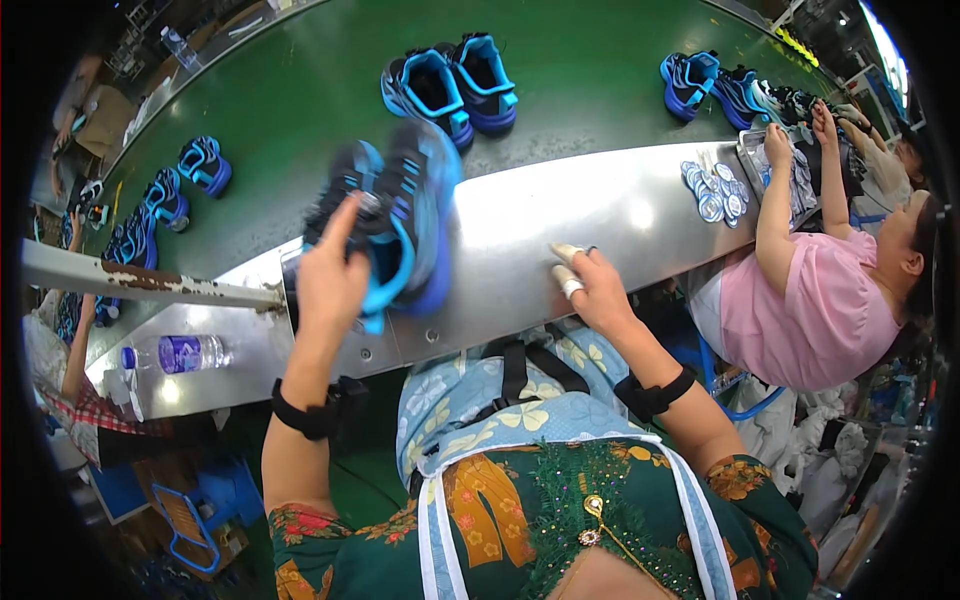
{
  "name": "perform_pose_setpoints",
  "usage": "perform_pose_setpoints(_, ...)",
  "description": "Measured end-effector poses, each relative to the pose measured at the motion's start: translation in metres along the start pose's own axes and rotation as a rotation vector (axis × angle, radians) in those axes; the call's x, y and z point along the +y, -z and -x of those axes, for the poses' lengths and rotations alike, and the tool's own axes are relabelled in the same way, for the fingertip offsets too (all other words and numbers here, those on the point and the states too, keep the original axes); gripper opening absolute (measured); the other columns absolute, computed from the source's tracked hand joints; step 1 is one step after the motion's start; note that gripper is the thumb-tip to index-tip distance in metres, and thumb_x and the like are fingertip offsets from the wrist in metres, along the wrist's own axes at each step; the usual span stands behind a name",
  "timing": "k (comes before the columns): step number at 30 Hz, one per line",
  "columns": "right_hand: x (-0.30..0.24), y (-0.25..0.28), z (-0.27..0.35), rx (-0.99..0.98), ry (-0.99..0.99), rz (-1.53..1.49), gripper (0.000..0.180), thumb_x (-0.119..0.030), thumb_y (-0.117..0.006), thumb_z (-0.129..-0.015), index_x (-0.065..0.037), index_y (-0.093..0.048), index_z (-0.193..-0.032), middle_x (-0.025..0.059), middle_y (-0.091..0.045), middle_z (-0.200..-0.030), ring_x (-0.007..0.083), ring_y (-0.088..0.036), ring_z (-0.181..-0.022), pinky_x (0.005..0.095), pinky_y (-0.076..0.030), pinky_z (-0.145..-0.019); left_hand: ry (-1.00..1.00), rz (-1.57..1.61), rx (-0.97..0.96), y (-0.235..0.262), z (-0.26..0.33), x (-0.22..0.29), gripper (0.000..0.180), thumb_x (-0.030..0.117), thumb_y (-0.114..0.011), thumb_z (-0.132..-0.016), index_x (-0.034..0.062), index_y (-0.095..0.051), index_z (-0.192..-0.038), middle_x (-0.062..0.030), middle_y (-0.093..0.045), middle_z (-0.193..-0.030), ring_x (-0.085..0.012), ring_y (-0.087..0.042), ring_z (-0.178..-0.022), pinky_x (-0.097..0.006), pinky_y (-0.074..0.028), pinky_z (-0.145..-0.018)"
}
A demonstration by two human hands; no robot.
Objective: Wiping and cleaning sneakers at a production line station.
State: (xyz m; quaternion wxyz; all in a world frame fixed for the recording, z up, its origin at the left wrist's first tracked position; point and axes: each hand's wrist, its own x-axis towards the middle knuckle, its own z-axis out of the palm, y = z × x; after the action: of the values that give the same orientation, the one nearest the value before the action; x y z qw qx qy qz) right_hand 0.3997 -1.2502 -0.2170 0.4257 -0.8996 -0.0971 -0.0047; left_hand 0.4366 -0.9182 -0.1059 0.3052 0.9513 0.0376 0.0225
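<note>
A pair of dark and blue sneakers hangs tilted over the bench's far edge, smeared by motion. My left hand is closed on the pair at its near left side, the index finger stretched along the left shoe; the other fingers are partly hidden. Over the bare metal to the right, my right hand holds nothing, its fingers apart. Pale covers sit on some of its fingertips. Just beyond the held pair, another pair of blue-lined sneakers stands on the green surface.
The metal bench runs alongside the green belt. Round tags lie near a co-worker in pink. More sneakers stand far right, others left. A bottle lies beside a chipped metal bar.
</note>
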Motion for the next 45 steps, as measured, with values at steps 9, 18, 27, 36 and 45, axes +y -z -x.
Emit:
perform_pose_setpoints(9,0.044,-0.018,-0.003,0.306,0.192,0.275,0.042,-0.001,-0.060,-0.070,-0.015,-0.070,-0.108,0.0111,-0.048,-0.083,0.0320,-0.047,-0.080,0.0410,-0.039,-0.074,-0.284,-0.406,0.509,0.022,-0.207,-0.021,0.041,0.023,-0.061,-0.086,0.0068,-0.059,-0.124,-0.0220,-0.069,-0.099,-0.0390,-0.065,-0.092,-0.046,-0.051,-0.083)
perform_pose_setpoints(18,0.036,-0.019,-0.001,0.282,0.192,0.298,0.037,-0.004,-0.060,-0.074,-0.016,-0.071,-0.108,0.0110,-0.054,-0.084,0.0323,-0.050,-0.081,0.0400,-0.042,-0.075,-0.212,-0.445,-0.039,-0.145,-0.184,0.065,0.047,0.045,-0.068,-0.080,0.0211,-0.062,-0.120,-0.0143,-0.069,-0.104,-0.0409,-0.062,-0.101,-0.052,-0.046,-0.088)
perform_pose_setpoints(27,0.039,-0.012,0.002,0.281,0.166,0.250,0.044,-0.004,-0.061,-0.066,-0.017,-0.069,-0.107,0.0109,-0.046,-0.081,0.0329,-0.047,-0.079,0.0420,-0.041,-0.073,-0.649,0.003,-0.793,-0.023,-0.053,0.051,0.024,0.019,-0.067,-0.080,0.0095,-0.069,-0.101,-0.0150,-0.065,-0.086,-0.0325,-0.062,-0.083,-0.040,-0.049,-0.074)
perform_pose_setpoints(36,0.027,0.038,-0.023,-0.179,-0.258,-0.767,0.064,-0.016,-0.076,-0.080,-0.018,-0.051,-0.138,0.0011,-0.056,-0.100,0.0088,-0.050,-0.084,0.0265,-0.045,-0.077,-0.382,0.235,-0.269,-0.009,0.077,0.071,0.016,-0.006,-0.051,-0.072,0.0014,-0.060,-0.082,-0.0147,-0.057,-0.083,-0.0336,-0.057,-0.084,-0.042,-0.046,-0.074)
perform_pose_setpoints(45,-0.096,0.042,-0.062,-0.626,0.463,0.031,0.073,-0.006,-0.070,-0.070,-0.030,-0.051,-0.136,0.0137,-0.046,-0.091,0.0325,-0.055,-0.082,0.0401,-0.047,-0.075,-0.479,0.167,-0.360,-0.073,0.098,0.048,0.008,0.000,-0.054,-0.074,0.0055,-0.055,-0.069,-0.0108,-0.055,-0.073,-0.0337,-0.055,-0.070,-0.042,-0.042,-0.064)
